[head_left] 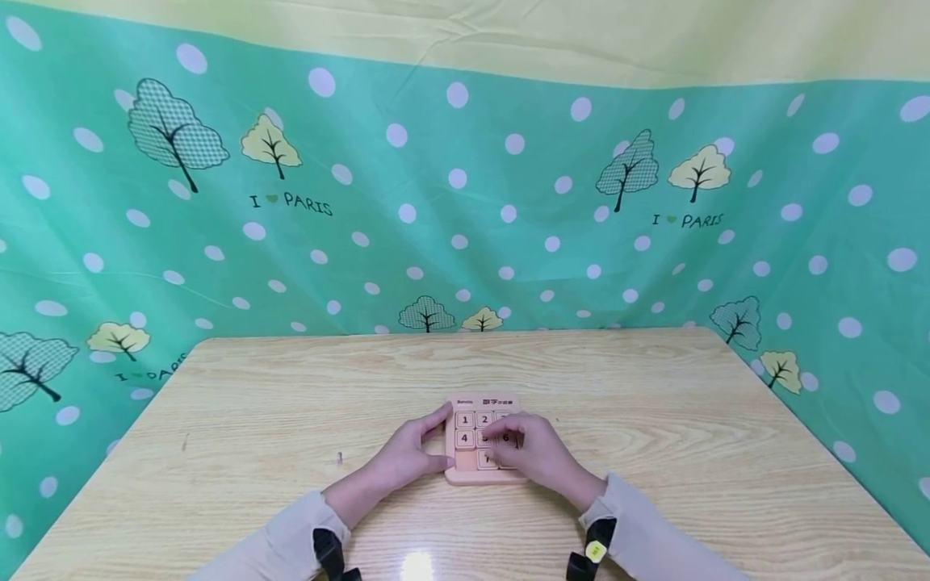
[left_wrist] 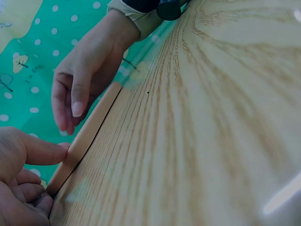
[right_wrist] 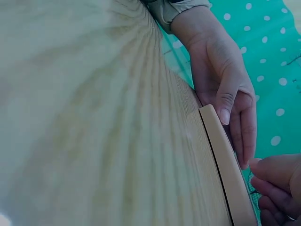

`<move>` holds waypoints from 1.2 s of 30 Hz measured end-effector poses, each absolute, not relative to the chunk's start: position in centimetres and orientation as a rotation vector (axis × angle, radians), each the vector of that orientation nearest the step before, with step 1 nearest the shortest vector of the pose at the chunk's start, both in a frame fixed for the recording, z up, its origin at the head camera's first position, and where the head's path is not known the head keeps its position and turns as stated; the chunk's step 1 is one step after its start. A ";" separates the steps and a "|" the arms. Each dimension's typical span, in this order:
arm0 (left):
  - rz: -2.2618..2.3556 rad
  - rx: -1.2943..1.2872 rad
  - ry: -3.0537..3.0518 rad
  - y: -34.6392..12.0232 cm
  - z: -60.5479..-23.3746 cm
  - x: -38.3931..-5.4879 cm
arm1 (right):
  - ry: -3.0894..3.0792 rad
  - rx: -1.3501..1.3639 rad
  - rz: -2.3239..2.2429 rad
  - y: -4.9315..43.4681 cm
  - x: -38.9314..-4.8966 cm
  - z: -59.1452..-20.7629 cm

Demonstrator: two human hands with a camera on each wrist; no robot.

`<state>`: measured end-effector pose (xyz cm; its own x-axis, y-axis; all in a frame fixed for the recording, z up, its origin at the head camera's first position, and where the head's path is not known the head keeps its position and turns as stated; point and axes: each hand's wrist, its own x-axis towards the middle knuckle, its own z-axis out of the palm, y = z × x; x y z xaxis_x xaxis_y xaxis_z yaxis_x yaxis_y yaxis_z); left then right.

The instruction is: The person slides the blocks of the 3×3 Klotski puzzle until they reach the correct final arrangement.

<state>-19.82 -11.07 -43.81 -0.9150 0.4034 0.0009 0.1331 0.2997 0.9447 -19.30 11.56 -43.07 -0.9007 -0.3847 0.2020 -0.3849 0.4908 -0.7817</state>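
A pink sliding number puzzle (head_left: 485,478) lies flat on the wooden table, its numbered tiles in a square frame. Tiles 1, 2, 4 and 7 can be read; the bottom-left slot (head_left: 465,461) holds no tile. My left hand (head_left: 407,456) holds the puzzle's left edge, forefinger near the top corner and thumb near the bottom one. Over the right-hand tiles is my right hand (head_left: 541,456), fingers loosely bent, fingertips near the middle tile and tile 7. Whether they touch a tile cannot be told. The right hand covers part of the right column. In the left wrist view the puzzle's side (left_wrist: 87,136) shows edge-on.
The wooden table (head_left: 291,403) spreads around the puzzle on every side. A small dark mark (head_left: 339,457) is on the tabletop left of the hands. Behind the table hangs a green dotted cloth (head_left: 465,242) with printed trees.
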 end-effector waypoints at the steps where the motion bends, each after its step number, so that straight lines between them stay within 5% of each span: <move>1: 1.665 0.488 2.324 -11.1 -43.8 -19.8 | -2.716 0.690 1.429 11.8 -19.2 -43.1; 36: 1.628 0.470 2.362 -11.0 -43.8 -19.8 | -2.767 0.631 1.385 12.2 -17.7 -43.0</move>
